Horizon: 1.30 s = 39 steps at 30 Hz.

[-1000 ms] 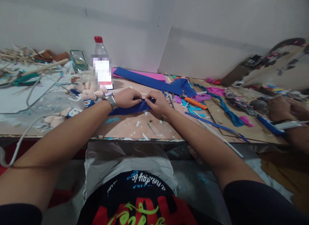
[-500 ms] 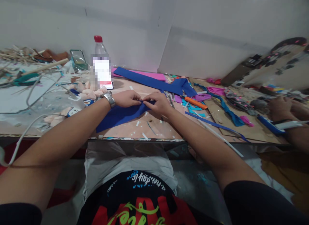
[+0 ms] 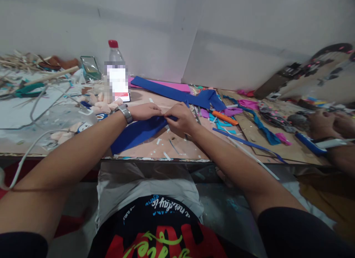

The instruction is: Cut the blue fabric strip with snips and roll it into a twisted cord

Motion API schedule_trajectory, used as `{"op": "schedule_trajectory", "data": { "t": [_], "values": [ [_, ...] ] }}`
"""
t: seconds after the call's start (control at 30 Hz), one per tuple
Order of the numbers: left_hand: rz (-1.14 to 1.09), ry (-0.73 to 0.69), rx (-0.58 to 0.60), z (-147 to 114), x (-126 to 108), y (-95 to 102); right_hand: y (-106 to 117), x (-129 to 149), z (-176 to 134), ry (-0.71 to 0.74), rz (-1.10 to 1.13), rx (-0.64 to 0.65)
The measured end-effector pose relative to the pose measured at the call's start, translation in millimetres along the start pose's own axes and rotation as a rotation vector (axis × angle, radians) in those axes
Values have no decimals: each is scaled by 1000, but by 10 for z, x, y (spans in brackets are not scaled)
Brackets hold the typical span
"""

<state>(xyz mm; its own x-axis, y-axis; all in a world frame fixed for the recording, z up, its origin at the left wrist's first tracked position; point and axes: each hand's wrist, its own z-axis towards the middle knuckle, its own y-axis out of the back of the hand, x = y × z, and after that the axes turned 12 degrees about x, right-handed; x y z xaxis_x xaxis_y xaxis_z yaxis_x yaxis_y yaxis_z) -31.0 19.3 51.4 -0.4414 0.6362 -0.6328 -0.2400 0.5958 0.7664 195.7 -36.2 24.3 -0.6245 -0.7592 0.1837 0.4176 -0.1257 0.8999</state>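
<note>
A strip of dark blue fabric (image 3: 135, 134) lies slanted across the front of the table, its far end gathered between my hands. My left hand (image 3: 145, 112), below a metal wristwatch, pinches that end with fingers pressed together. Close against it, my right hand (image 3: 181, 116) grips the same end between thumb and fingers, and a short blue tip shows under the fingers. The exact fold at the fingertips is hidden. Behind my hands, a longer blue strip (image 3: 169, 93) rests over a pink piece (image 3: 177, 87).
A phone (image 3: 118, 82) leans on a red-capped bottle (image 3: 113, 44). A white glue gun (image 3: 88, 117) lies left among beige pieces, its cord near my left arm. An orange cutter (image 3: 225, 118) and scraps lie right. Another person's hands (image 3: 323, 123) work at far right.
My fingers have shifted slightly at the gathered end, with the right hand's fingers curling further over the fabric. The strip stays in nearly the same place.
</note>
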Motion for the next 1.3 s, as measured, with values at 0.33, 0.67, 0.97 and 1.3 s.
{"op": "schedule_trajectory", "data": {
  "t": [0.33, 0.67, 0.97, 1.3],
  "values": [
    [-20, 27, 26, -8, 3, 0, 4, 1, 0, -46, 0, 2],
    [67, -54, -16, -25, -54, 4, 16, 69, 7, -97, 7, -6],
    [364, -108, -183, -10, -39, -112, -54, -41, 6, -148, 82, -20],
    [499, -107, -188, -26, -58, -89, -26, 17, 7, -203, 80, 52]
  ]
}}
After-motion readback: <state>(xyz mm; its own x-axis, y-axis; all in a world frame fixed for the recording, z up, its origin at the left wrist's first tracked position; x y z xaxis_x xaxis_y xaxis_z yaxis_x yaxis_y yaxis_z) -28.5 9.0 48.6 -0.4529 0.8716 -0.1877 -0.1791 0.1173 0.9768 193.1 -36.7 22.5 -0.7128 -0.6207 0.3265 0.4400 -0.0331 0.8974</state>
